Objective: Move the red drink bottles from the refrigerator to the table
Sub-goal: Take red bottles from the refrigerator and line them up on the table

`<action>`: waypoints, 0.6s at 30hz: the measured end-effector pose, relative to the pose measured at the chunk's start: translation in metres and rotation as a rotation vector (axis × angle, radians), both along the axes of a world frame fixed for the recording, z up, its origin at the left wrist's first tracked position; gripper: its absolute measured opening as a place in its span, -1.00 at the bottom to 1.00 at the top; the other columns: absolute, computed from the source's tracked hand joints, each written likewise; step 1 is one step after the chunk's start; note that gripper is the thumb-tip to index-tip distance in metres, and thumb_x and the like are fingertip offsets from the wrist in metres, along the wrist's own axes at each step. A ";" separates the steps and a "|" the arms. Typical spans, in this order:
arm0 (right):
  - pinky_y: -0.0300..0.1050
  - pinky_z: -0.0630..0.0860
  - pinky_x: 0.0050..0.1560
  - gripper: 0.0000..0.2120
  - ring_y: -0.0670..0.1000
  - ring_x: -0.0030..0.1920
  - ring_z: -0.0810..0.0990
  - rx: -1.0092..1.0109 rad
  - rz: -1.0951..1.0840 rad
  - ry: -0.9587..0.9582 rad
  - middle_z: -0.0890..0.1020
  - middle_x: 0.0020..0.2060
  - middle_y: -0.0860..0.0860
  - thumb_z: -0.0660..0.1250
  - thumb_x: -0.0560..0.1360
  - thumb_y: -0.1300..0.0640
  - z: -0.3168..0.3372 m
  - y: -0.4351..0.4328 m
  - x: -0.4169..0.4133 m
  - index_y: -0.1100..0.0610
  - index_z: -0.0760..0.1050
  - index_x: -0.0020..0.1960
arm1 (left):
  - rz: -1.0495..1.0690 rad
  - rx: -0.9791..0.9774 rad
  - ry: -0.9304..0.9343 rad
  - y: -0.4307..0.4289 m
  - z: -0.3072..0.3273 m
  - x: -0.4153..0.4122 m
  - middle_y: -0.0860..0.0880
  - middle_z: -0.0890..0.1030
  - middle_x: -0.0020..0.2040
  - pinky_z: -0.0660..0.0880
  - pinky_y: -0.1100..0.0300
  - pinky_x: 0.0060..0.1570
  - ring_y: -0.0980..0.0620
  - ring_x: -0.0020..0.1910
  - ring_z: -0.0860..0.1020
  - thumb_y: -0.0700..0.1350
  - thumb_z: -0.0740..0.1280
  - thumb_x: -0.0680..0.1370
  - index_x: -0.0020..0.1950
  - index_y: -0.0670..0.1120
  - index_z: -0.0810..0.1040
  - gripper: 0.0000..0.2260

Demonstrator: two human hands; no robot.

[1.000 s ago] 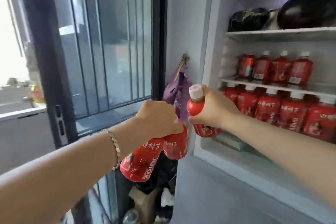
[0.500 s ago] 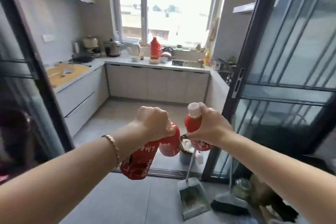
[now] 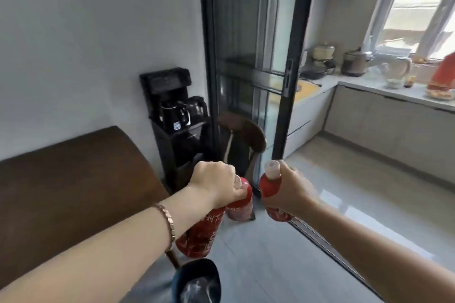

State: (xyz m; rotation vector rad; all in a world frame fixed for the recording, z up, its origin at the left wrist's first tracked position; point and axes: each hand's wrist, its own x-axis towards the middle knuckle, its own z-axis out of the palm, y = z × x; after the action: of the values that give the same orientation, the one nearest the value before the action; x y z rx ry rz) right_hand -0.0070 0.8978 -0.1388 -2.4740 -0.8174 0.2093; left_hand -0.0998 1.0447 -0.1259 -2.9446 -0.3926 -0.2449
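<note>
My left hand [image 3: 216, 186] grips two red drink bottles by their tops, so they hang downward: one bottle [image 3: 200, 235] below my wrist and a second bottle [image 3: 240, 206] just to its right. My right hand [image 3: 289, 192] holds a third red bottle [image 3: 270, 186] upright around its body, its pale cap showing above my fingers. Both hands are held out in front of me at mid-frame, close together. The refrigerator is out of view.
A dark brown chair back [image 3: 73, 192] fills the lower left. A black stand with kettles [image 3: 176, 115] sits by the wall. A black-framed sliding glass door [image 3: 288, 69] opens onto a kitchen with a counter [image 3: 394, 91]. A dark wooden chair [image 3: 246, 135] stands by the door.
My view has swung left from the refrigerator, past the kitchen doorway, to the wall and chair. Both hands keep the same hold on the three bottles.
</note>
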 end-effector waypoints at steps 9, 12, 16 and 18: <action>-0.10 0.48 -0.09 -0.41 0.03 -0.05 0.55 -0.008 0.395 -0.016 0.50 -0.05 -0.04 0.48 0.20 -0.11 -0.009 0.252 -0.006 -0.06 0.32 0.15 | 0.413 -0.057 -0.006 0.208 -0.010 -0.058 -0.01 0.63 -0.10 0.30 0.19 -0.19 -0.06 -0.05 0.59 0.22 0.17 0.49 -0.21 -0.03 0.40 -0.68; -0.13 0.45 -0.07 -0.37 0.00 -0.05 0.51 -0.010 0.535 0.000 0.49 0.00 -0.02 0.49 0.23 -0.05 -0.008 0.329 -0.006 -0.02 0.32 0.23 | 0.562 -0.059 -0.002 0.267 -0.011 -0.076 -0.01 0.63 -0.11 0.33 0.17 -0.18 -0.04 -0.08 0.59 0.27 0.15 0.49 -0.12 -0.05 0.48 -0.61; -0.16 0.46 -0.09 -0.38 -0.02 -0.08 0.51 -0.008 0.650 -0.002 0.49 -0.02 -0.03 0.50 0.23 -0.04 -0.012 0.413 -0.015 0.00 0.36 0.22 | 0.734 -0.030 0.017 0.329 -0.011 -0.101 -0.01 0.63 -0.12 0.34 0.17 -0.18 -0.04 -0.10 0.60 0.29 0.11 0.51 -0.07 -0.06 0.50 -0.57; -0.16 0.46 -0.10 -0.40 -0.01 -0.09 0.51 -0.013 0.691 -0.009 0.48 -0.04 -0.04 0.50 0.23 -0.05 -0.018 0.453 -0.022 0.01 0.37 0.20 | 0.801 -0.043 0.015 0.358 -0.017 -0.117 0.00 0.63 -0.13 0.33 0.17 -0.20 -0.03 -0.11 0.60 0.29 0.11 0.51 -0.10 -0.05 0.45 -0.58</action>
State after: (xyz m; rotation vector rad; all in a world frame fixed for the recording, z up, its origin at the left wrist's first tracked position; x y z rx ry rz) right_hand -0.0293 1.3504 -0.1565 -2.1094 -1.6503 0.4419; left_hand -0.2173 1.4031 -0.1431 -2.5552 -1.5074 -0.1014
